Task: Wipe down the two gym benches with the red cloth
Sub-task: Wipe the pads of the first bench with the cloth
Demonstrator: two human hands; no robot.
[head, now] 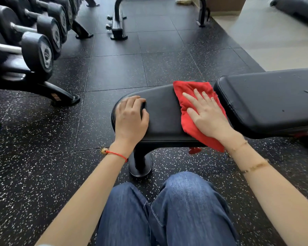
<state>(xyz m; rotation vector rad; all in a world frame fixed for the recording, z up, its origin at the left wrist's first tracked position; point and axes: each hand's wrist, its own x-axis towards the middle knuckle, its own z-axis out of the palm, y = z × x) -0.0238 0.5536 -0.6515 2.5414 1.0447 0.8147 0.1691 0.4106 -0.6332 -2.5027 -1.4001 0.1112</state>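
Now pressing red cloth (188, 110) flat under right hand (207, 116), fingers straight, at seat pad (163, 110) right edge. Left hand (131, 119) curled, gripping pad's left end. Speckled rubber floor (114, 71), dumbbell rack (27, 48) beyond.

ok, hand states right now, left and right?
Left hand: fingers curled, holding nothing, resting on the seat pad.
Right hand: open, fingers straight, pressing the red cloth flat on the pad.
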